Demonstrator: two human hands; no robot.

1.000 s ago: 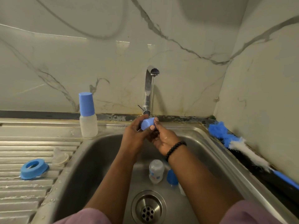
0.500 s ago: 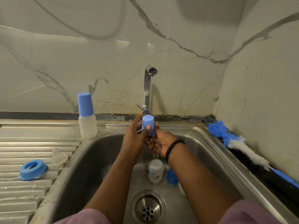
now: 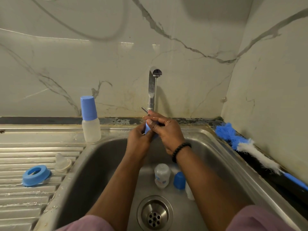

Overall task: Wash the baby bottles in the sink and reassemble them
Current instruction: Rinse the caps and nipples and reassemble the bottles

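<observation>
Under the running faucet (image 3: 152,87), my left hand (image 3: 139,139) and my right hand (image 3: 168,132) both grip a blue bottle cap (image 3: 148,129), which is mostly hidden between them. My right fingers curl over its top. In the sink (image 3: 103,164) lie a clear baby bottle (image 3: 162,175) and another blue cap (image 3: 179,180) near the drain (image 3: 155,214). An assembled bottle with a blue cap (image 3: 90,120) stands upright on the sink's back left rim. A blue collar ring (image 3: 35,175) and a clear nipple (image 3: 62,162) rest on the drainboard.
A blue and white bottle brush (image 3: 250,147) lies along the right ledge by the marble wall. The ribbed drainboard (image 3: 25,202) stretches left of the sink. The faucet lever (image 3: 144,110) sticks out just behind my hands.
The blue cap was upright in my left fingers half a second ago; my right hand has now come over it and covers most of it.
</observation>
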